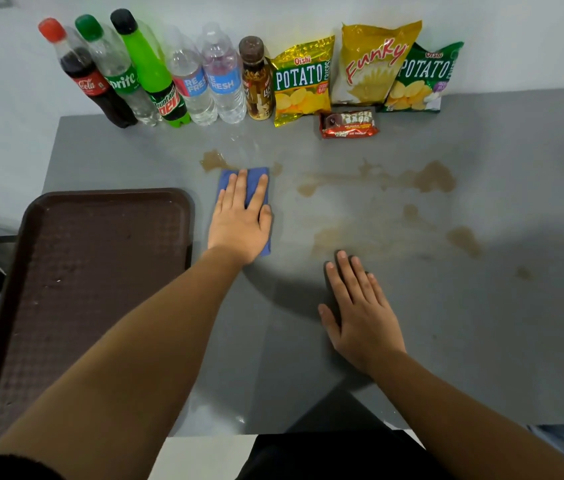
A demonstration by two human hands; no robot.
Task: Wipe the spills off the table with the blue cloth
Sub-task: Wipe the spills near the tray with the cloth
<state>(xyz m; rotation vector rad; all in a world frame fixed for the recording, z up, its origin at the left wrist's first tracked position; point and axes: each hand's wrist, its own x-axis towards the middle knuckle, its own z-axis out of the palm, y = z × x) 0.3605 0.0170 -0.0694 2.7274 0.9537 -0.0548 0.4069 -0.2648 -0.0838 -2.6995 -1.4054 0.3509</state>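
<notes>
A folded blue cloth (227,178) lies flat on the grey table (481,323), left of centre. My left hand (240,221) presses down on it with straight, spread fingers and covers most of it. A brown spill patch (214,161) touches the cloth's far left corner. More brown spills (433,176) smear across the table to the right, with fainter patches (464,239) nearer me. My right hand (360,313) rests flat on the table, fingers straight, just below a faint stain.
A dark brown tray (76,292) sits at the left. Along the far edge stand several bottles (148,74) and three chip bags (370,67). A small red snack bar (348,124) lies in front of the bags.
</notes>
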